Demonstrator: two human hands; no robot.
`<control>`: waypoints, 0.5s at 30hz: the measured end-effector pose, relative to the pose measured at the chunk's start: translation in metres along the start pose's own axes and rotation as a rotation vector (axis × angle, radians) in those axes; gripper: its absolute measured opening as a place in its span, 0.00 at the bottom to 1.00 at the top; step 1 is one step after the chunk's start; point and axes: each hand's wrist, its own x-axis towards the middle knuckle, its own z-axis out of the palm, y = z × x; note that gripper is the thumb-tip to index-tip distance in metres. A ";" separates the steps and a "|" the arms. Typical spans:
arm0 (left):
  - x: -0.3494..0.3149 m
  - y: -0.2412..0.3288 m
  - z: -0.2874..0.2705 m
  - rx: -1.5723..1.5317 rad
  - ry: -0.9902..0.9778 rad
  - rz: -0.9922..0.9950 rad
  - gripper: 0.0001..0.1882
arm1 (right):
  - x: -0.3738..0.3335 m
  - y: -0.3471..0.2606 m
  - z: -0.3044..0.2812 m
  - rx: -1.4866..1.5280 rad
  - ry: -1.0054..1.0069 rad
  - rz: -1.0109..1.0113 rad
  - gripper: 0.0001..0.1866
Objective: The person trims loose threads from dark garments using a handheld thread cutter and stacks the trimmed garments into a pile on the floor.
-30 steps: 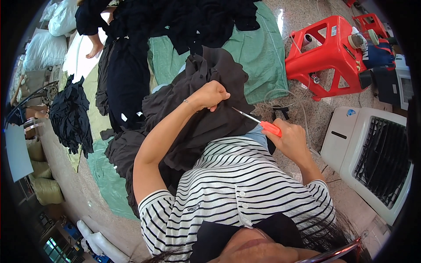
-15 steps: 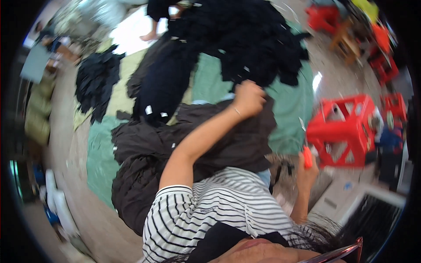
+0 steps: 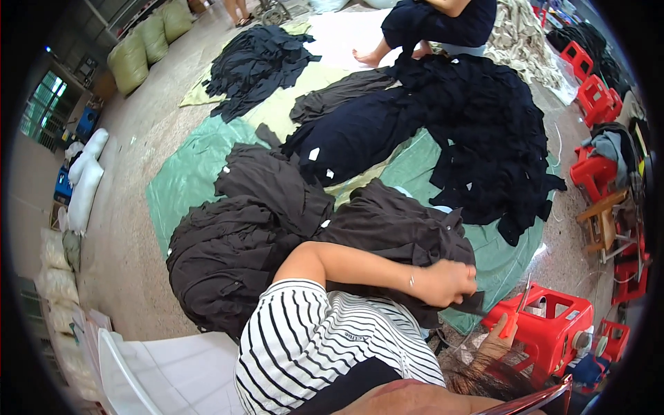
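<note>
My left hand (image 3: 449,282), fingers curled closed, hovers over or touches the right edge of a dark brown garment (image 3: 394,225) spread over my lap. What those fingers hold, if anything, is hidden. Lower right, my right hand (image 3: 492,346) is wrapped round an orange-handled tool (image 3: 508,325) with a thin pointed metal end that sticks upward. Strands of hair partly cover this hand. More dark brown garments lie heaped to my left in a pile (image 3: 218,266).
Navy garments (image 3: 491,131) with small white tags lie ahead on a green sheet (image 3: 197,162). Another dark pile (image 3: 259,66) is farther off. A person (image 3: 443,24) sits beyond the navy heap. A red stool (image 3: 553,318) stands close on the right, a wooden stool (image 3: 600,221) behind it.
My view has swung, shifting the whole scene. My left hand has moved from beside the navy garments toward my right hand, over the brown garment's edge. My right hand still holds the orange-handled tool.
</note>
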 end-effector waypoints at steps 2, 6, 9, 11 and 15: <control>-0.013 -0.007 -0.072 -0.412 0.095 -0.051 0.18 | 0.002 -0.006 0.004 0.027 0.008 0.013 0.20; -0.082 -0.066 -0.223 -0.641 0.689 -0.316 0.14 | 0.009 -0.015 0.002 0.023 0.000 0.042 0.22; -0.153 -0.090 -0.371 -0.308 1.178 -0.617 0.11 | 0.009 -0.025 0.006 -0.064 0.054 -0.043 0.23; -0.242 -0.107 -0.472 -0.668 1.390 -0.208 0.12 | 0.019 -0.038 0.013 -0.063 0.008 -0.098 0.23; -0.334 -0.046 -0.593 -0.343 1.446 0.051 0.15 | 0.021 -0.062 0.024 -0.092 0.006 -0.194 0.23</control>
